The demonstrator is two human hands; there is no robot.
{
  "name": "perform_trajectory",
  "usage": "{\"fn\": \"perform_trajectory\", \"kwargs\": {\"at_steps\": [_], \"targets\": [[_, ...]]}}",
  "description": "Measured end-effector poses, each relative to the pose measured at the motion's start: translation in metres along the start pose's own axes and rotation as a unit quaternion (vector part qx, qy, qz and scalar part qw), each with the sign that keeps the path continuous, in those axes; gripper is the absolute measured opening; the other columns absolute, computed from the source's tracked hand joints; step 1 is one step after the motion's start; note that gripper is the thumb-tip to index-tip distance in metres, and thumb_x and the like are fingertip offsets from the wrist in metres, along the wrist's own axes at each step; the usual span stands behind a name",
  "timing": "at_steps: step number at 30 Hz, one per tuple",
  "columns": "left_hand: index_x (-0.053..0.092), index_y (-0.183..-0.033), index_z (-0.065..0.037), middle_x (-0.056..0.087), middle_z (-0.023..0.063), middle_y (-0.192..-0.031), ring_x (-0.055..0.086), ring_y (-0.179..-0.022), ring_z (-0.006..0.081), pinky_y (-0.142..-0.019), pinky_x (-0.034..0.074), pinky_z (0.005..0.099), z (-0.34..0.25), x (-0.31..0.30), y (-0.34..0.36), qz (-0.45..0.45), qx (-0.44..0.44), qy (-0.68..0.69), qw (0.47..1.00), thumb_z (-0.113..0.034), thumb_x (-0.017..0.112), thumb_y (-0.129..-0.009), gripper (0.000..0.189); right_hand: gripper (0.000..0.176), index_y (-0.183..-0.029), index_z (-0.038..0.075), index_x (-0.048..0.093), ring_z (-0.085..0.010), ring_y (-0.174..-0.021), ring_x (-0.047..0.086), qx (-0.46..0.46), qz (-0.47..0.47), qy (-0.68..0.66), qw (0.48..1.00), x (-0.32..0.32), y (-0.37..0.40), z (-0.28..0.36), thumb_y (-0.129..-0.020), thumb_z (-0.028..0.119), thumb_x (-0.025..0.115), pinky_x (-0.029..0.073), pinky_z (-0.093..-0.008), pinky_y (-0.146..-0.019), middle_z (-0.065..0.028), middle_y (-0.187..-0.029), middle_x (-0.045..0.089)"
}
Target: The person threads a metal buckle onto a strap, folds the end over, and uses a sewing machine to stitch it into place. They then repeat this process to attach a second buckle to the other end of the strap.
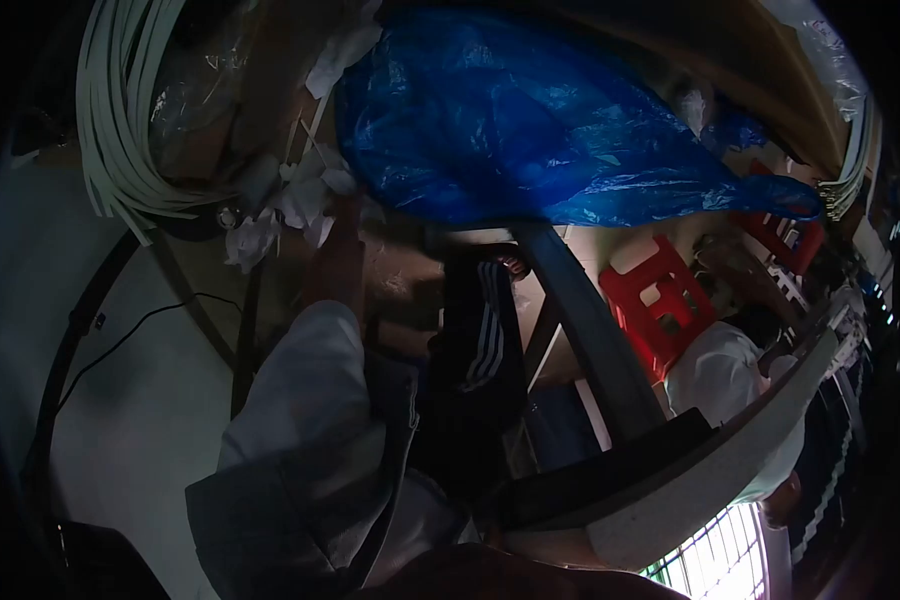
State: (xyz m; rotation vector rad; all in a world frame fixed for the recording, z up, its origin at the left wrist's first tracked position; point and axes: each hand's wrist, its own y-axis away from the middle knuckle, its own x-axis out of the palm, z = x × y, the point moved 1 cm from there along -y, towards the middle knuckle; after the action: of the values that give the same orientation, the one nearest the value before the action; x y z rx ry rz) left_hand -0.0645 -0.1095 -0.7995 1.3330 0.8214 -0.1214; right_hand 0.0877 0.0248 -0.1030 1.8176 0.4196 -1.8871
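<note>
My left hand [343, 218] is stretched away from me, at the end of a pale sleeve [305, 365]. It is beside a clump of crumpled white scraps [315, 190], paper or thin plastic. Deep shadow hides its fingers, and I cannot make out whether they hold anything. Just to the right of the hand lies a large, full blue plastic bag [510, 120], its tied-looking end pointing right. My right hand is out of view.
A coil of pale flat strips [120, 120] hangs at upper left. Dark trousers with white stripes [485, 325] show mid-view, near a dark beam [590, 335]. Red plastic stools [660, 300] and a person in a white shirt [720, 370] are at right. A thin black cable [140, 325] runs at left.
</note>
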Motion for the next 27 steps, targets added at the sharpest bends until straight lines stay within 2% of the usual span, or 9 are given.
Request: {"fn": "perform_trajectory", "kwargs": {"at_steps": [4,7,9,13,15,19,22,25,27], "targets": [[0.050,-0.129,-0.010,0.061,0.0170,-0.110,0.062,-0.091,0.0345,-0.078,0.050,0.0472,0.015,0.019,-0.053,-0.008,0.118,0.009,0.993,-0.049,0.074,-0.069,0.076,0.086,-0.144,0.023,0.016,-0.0518,-0.132,0.021,0.000,-0.015,0.006,1.000,0.006,0.001,-0.002,-0.078,0.032,0.070,0.023,-0.0678,-0.102,-0.0297,-0.145,0.017],[0.067,-0.103,-0.002,0.064,0.0187,-0.107,0.060,-0.100,0.0376,-0.080,0.049,0.0465,-0.021,-0.029,-0.016,0.105,0.224,-0.238,0.939,-0.047,0.072,-0.066,0.059,0.086,-0.144,0.023,0.016,-0.0519,-0.132,0.021,0.006,-0.021,0.005,1.000,0.007,0.004,-0.003,-0.078,0.032,0.070,0.023,-0.0679,-0.102,-0.0297,-0.145,0.017],[0.071,-0.079,-0.002,0.066,0.0200,-0.091,0.063,-0.087,0.0383,-0.071,0.051,0.0448,-0.017,-0.041,-0.015,-0.022,0.317,-0.284,0.905,-0.037,0.071,-0.066,0.038,0.086,-0.144,0.022,0.016,-0.0520,-0.132,0.021,0.012,-0.024,0.001,1.000,0.004,0.006,-0.003,-0.078,0.032,0.070,0.023,-0.0679,-0.102,-0.0297,-0.145,0.017],[0.068,-0.089,-0.001,0.065,0.0222,-0.098,0.062,-0.090,0.0395,-0.076,0.050,0.0471,-0.009,-0.064,-0.013,-0.008,0.392,-0.402,0.828,-0.028,0.067,-0.067,0.035,0.086,-0.144,0.022,0.017,-0.0521,-0.132,0.022,0.020,-0.023,0.002,1.000,0.002,0.012,-0.001,-0.077,0.032,0.071,0.023,-0.0681,-0.101,-0.0298,-0.144,0.018],[0.064,-0.096,-0.001,0.064,0.0229,-0.099,0.060,-0.092,0.0417,-0.079,0.048,0.0491,-0.004,-0.080,-0.012,-0.118,0.289,-0.160,0.937,-0.023,0.062,-0.070,0.034,0.086,-0.143,0.022,0.017,-0.0522,-0.131,0.022,0.026,-0.026,0.001,0.999,0.001,0.015,-0.001,-0.077,0.032,0.071,0.023,-0.0681,-0.101,-0.0298,-0.144,0.018],[0.060,-0.106,0.000,0.063,0.0239,-0.103,0.058,-0.095,0.0450,-0.082,0.046,0.0492,-0.017,-0.108,0.006,-0.182,0.298,-0.021,0.937,-0.021,0.059,-0.071,0.041,0.086,-0.143,0.022,0.018,-0.0523,-0.131,0.022,0.031,-0.029,-0.005,0.999,0.000,0.018,0.000,-0.076,0.032,0.072,0.023,-0.0683,-0.101,-0.0298,-0.144,0.018],[0.057,-0.117,0.000,0.062,0.0227,-0.110,0.058,-0.102,0.0418,-0.086,0.046,0.0468,-0.021,-0.108,-0.023,-0.067,0.254,-0.088,0.961,-0.026,0.061,-0.073,0.051,0.086,-0.143,0.022,0.018,-0.0524,-0.131,0.023,0.037,-0.031,-0.008,0.999,0.000,0.017,0.000,-0.076,0.031,0.072,0.023,-0.0684,-0.101,-0.0299,-0.143,0.018],[0.054,-0.122,-0.001,0.060,0.0215,-0.117,0.057,-0.108,0.0362,-0.088,0.046,0.0434,-0.019,-0.079,-0.047,0.090,0.314,0.090,0.941,-0.030,0.064,-0.073,0.058,0.086,-0.142,0.022,0.019,-0.0525,-0.130,0.023,0.041,-0.030,-0.009,0.999,0.002,0.016,0.000,-0.075,0.031,0.072,0.023,-0.0685,-0.101,-0.0299,-0.143,0.019],[0.055,-0.121,-0.002,0.061,0.0175,-0.113,0.058,-0.105,0.0320,-0.085,0.048,0.0413,-0.045,-0.073,-0.020,0.121,0.204,0.094,0.967,-0.025,0.067,-0.073,0.055,0.086,-0.142,0.022,0.019,-0.0526,-0.130,0.023,0.044,-0.030,-0.006,0.999,0.002,0.013,-0.002,-0.075,0.031,0.073,0.023,-0.0685,-0.100,-0.0299,-0.143,0.019]]}}
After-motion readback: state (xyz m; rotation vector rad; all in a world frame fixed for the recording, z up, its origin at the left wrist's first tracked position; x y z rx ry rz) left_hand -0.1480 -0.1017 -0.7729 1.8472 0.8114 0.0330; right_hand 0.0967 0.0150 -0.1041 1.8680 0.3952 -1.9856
